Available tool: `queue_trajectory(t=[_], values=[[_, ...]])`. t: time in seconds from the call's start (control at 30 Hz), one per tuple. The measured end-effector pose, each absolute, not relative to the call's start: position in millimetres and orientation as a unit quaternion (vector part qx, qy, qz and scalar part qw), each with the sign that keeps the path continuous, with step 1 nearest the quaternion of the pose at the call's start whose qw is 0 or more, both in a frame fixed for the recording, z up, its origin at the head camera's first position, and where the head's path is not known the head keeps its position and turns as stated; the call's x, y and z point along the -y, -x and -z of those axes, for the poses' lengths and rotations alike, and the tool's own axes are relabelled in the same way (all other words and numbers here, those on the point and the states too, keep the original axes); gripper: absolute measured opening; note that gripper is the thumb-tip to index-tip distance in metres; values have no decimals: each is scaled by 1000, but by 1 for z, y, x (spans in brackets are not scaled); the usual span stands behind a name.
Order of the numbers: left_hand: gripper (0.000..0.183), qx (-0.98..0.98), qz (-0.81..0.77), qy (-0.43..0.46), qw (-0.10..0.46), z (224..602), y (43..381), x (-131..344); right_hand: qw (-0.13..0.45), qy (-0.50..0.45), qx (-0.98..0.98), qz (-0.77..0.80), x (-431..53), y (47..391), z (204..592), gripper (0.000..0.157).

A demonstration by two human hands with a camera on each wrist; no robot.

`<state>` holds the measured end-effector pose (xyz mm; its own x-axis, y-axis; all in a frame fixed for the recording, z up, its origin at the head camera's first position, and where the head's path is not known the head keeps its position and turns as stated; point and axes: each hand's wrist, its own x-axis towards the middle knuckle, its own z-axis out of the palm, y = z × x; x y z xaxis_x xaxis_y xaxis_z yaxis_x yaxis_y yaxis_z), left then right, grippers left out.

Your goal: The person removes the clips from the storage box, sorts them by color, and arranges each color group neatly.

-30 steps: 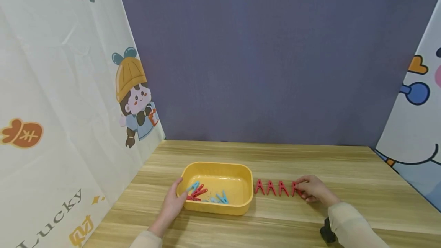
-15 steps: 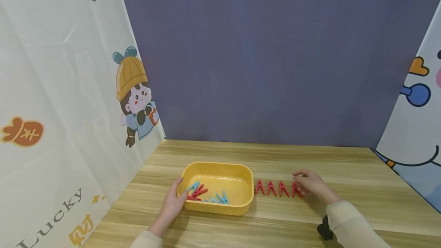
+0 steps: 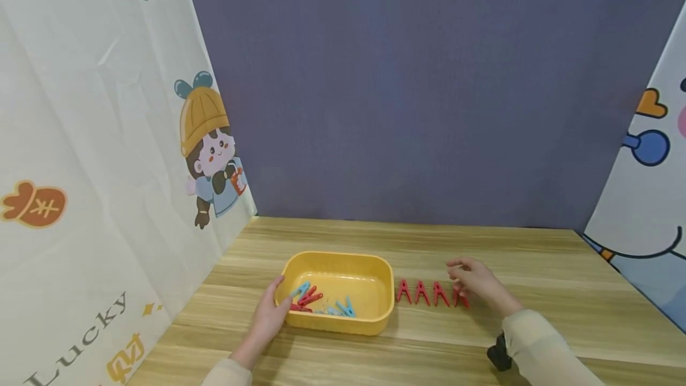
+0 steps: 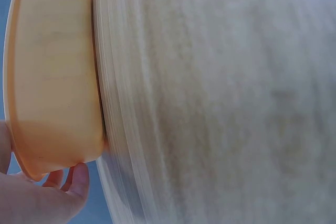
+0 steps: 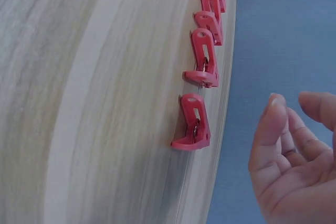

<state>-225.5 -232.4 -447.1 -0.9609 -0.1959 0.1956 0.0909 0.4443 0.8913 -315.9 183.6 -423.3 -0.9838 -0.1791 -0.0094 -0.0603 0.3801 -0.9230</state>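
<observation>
A yellow plastic basin [image 3: 343,256] stands on the table, with light blue clothespins [image 3: 348,307] and red clothespins [image 3: 309,297] lying at its left and front. My left hand [image 3: 268,313] holds the basin by its left end; the left wrist view has its fingers against the outer wall [image 4: 58,77]. To the right of the basin, several red clothespins [image 3: 421,292] form a row with their legs toward me. My right hand [image 3: 478,282], empty and with fingers loosely bent, hovers over the rightmost clothespin [image 5: 195,124] and partly covers it in the head view.
The wooden table [image 3: 439,350] runs back to a dark blue-grey partition [image 3: 407,106]. Printed cloths hang along the left side [image 3: 107,136] and the right side [image 3: 627,195]. Below the right sleeve [image 3: 541,338] is a small black device [image 3: 500,354].
My right hand has released the rightmost red clothespin, lifted and drifted left and away from me above the row. The left hand and basin have stayed put.
</observation>
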Motion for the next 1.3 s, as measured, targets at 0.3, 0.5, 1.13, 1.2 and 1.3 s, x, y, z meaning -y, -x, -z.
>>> queue_trajectory(t=[0.3, 0.5, 1.13, 1.2, 1.3], values=[[51, 840, 523, -32, 138, 446, 225, 232, 43, 93, -820, 563, -177, 314, 418, 40], [51, 841, 522, -32, 138, 447, 225, 232, 42, 97, -814, 572, -171, 315, 416, 40], [51, 842, 521, -32, 139, 448, 226, 234, 42, 108, -803, 585, -154, 314, 410, 40], [51, 842, 520, -32, 138, 448, 226, 234, 41, 111, -800, 588, -152, 314, 410, 41], [52, 842, 520, -32, 138, 448, 226, 235, 42, 111, -799, 590, -149, 314, 409, 42]])
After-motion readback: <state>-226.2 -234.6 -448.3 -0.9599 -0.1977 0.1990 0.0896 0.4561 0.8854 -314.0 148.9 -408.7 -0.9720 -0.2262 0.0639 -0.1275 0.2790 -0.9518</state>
